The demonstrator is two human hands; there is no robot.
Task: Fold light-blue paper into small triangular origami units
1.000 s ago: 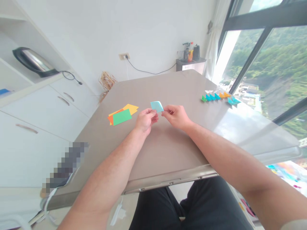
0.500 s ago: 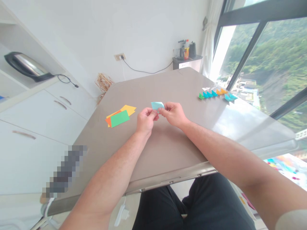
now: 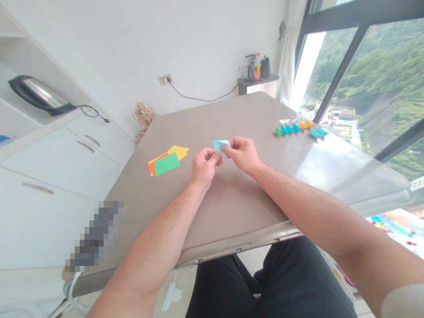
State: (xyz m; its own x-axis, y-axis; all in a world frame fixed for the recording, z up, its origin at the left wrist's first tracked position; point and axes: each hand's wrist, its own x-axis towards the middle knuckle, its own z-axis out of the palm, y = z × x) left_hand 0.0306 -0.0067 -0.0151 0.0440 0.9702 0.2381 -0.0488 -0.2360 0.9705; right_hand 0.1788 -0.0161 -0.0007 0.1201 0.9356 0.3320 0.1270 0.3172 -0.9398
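A small piece of light blue folded paper is held up between both hands, above the middle of the table. My left hand pinches its lower left edge between thumb and fingers. My right hand grips the right side, the thumb lying across the paper's face. The fingers behind the paper are partly hidden. To the left of my hands, a green paper sheet lies over yellow sheets and an orange one. At the right, several folded paper boats in green, blue and orange stand in a row.
The brown table reaches from my lap toward the white wall. An electric kettle sits on the left shelf. A small cabinet with a bottle and a dark kettle stands behind the table. Windows rise at the right.
My right thumb has moved further across the light blue paper. The whole view has shifted slightly, and both hands still hold the paper.
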